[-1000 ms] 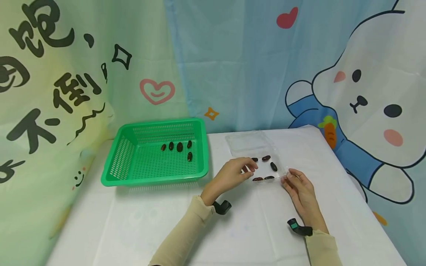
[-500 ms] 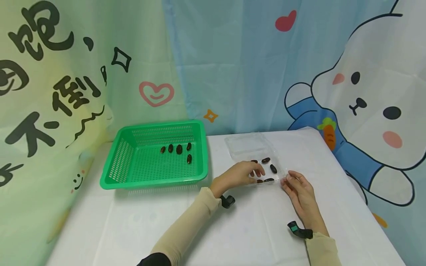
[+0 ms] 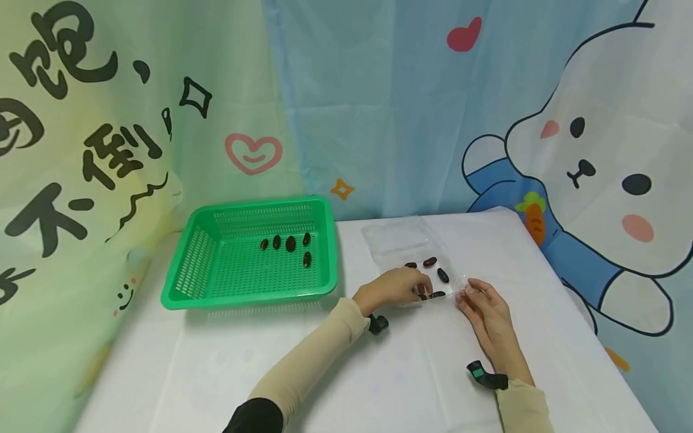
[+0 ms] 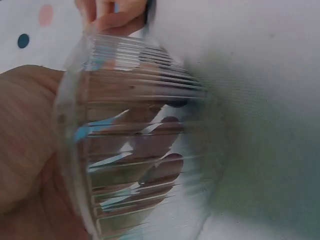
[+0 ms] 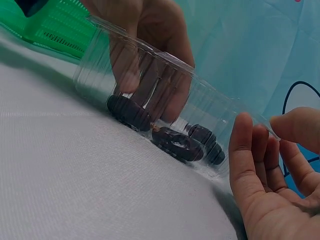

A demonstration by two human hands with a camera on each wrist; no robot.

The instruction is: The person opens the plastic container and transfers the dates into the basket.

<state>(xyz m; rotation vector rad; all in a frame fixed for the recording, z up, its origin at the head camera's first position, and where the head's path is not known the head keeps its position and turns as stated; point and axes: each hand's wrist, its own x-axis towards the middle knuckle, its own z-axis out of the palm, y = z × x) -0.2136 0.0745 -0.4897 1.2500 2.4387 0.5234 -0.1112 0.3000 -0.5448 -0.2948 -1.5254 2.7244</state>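
Observation:
A clear plastic box with its lid folded back lies on the table, holding several dark, glossy dates. Reaching down into it, my left hand has thumb and fingers extended on either side of one date, the thumb tip right at its top. Another date lies end to end with that one along the near wall. My right hand pinches the box's right corner between thumb and finger. Ribbed plastic covers much of the left fingers in the left wrist view.
Left of the box stands a green plastic basket with several dates inside, toward its right end. White cloth covers the table. A printed curtain hangs right behind the table's back edge.
My left hand has moved right and down into the box, its fingers now lower at the near dates. The right hand keeps its hold on the corner.

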